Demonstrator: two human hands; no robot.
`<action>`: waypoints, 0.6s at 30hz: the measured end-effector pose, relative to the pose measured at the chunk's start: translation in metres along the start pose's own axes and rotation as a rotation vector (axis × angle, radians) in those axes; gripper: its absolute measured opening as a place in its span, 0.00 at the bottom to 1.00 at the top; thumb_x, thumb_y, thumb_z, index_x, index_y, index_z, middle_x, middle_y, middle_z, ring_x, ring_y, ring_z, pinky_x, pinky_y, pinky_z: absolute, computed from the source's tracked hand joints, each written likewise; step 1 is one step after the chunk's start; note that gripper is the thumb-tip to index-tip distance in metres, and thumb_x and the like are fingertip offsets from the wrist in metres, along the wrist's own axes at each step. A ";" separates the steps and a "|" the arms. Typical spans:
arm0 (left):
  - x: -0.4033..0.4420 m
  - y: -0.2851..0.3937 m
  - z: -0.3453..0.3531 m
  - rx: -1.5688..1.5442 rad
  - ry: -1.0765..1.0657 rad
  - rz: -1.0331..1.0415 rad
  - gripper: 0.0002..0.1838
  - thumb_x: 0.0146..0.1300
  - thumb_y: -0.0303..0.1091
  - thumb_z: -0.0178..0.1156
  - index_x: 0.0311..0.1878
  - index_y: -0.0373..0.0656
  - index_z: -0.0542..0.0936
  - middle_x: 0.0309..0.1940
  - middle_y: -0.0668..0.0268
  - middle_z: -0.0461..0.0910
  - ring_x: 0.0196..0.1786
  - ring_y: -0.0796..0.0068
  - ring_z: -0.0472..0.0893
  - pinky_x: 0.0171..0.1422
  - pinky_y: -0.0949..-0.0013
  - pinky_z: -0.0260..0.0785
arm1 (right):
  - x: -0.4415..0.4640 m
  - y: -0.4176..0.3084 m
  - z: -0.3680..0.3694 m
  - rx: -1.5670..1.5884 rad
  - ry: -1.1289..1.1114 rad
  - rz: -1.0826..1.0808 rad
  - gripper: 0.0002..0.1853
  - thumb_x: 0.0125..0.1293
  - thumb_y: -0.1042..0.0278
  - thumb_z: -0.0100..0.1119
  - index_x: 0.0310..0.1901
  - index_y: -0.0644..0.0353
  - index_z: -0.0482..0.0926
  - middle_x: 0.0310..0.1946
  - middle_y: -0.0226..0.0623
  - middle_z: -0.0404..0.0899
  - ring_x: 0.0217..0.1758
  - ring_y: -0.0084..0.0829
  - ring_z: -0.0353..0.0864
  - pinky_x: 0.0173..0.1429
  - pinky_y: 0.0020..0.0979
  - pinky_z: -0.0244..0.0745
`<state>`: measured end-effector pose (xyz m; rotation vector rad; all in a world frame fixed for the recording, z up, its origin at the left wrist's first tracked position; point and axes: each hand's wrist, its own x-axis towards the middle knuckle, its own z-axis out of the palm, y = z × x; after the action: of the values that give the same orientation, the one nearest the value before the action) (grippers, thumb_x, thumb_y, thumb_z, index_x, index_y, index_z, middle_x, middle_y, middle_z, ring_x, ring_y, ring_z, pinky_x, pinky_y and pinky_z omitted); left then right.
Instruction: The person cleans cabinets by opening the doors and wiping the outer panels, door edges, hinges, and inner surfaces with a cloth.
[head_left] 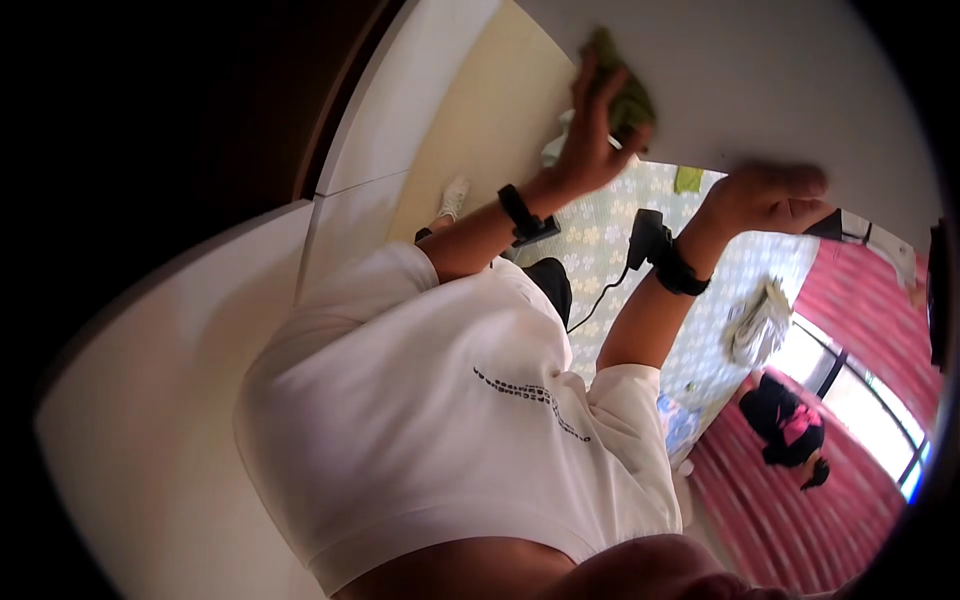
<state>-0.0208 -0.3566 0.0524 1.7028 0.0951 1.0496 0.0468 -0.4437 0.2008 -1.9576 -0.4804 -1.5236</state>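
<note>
My left hand [603,135] presses a green cloth [632,108] against a pale grey panel [760,80] at the top of the view. Its fingers are bent over the cloth, and part of the cloth bulges out on both sides of them. Farther right, my right hand [775,198] has its fingers curled at the panel's lower edge, gripping it. That hand is slightly blurred. Each wrist wears a black strap with a small dark device. Between the arms and below them, my white shirt fills the middle.
A white cabinet or wall surface [200,400] stands close on the left. Beyond my arms are a patterned bedspread [610,260], a small green piece [688,179] and a bundle of pale cloth [760,325]. A person in black [780,420] is near the window and red curtains [740,510].
</note>
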 end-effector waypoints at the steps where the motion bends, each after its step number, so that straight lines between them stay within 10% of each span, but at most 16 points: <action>1: 0.000 0.006 0.000 0.040 -0.025 0.046 0.38 0.63 0.36 0.66 0.71 0.37 0.58 0.76 0.40 0.42 0.77 0.38 0.49 0.77 0.43 0.46 | 0.001 0.002 0.001 0.011 0.009 -0.007 0.27 0.78 0.45 0.43 0.42 0.68 0.72 0.34 0.37 0.74 0.35 0.26 0.72 0.43 0.28 0.73; 5: 0.029 -0.021 -0.010 0.235 0.092 0.124 0.30 0.66 0.35 0.60 0.68 0.39 0.62 0.73 0.41 0.51 0.74 0.37 0.56 0.76 0.45 0.51 | -0.004 0.010 -0.005 0.331 -0.071 0.229 0.26 0.78 0.46 0.46 0.48 0.69 0.72 0.37 0.40 0.77 0.37 0.26 0.77 0.41 0.26 0.74; 9: 0.079 -0.046 -0.059 -0.073 0.356 -0.378 0.22 0.74 0.33 0.49 0.67 0.34 0.61 0.60 0.44 0.65 0.63 0.47 0.69 0.65 0.56 0.65 | -0.030 0.014 -0.002 0.489 -0.194 0.188 0.24 0.76 0.50 0.50 0.52 0.69 0.70 0.32 0.38 0.79 0.36 0.23 0.78 0.38 0.22 0.71; 14: 0.130 -0.096 -0.086 0.275 0.471 -0.081 0.22 0.72 0.33 0.50 0.65 0.36 0.63 0.59 0.46 0.66 0.59 0.47 0.70 0.64 0.54 0.65 | -0.047 0.020 0.011 0.551 -0.372 0.258 0.23 0.74 0.51 0.55 0.53 0.68 0.69 0.25 0.31 0.78 0.27 0.17 0.74 0.34 0.17 0.66; 18: 0.145 -0.086 -0.093 -0.042 0.484 -0.183 0.20 0.68 0.31 0.52 0.60 0.36 0.64 0.61 0.46 0.64 0.62 0.45 0.69 0.66 0.53 0.63 | -0.049 0.036 0.015 0.505 -0.398 0.255 0.24 0.74 0.49 0.56 0.51 0.67 0.69 0.26 0.30 0.77 0.25 0.15 0.71 0.32 0.17 0.63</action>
<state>0.0409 -0.1750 0.0710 1.3437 0.5247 1.2929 0.0671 -0.4571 0.1430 -1.8216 -0.6747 -0.7575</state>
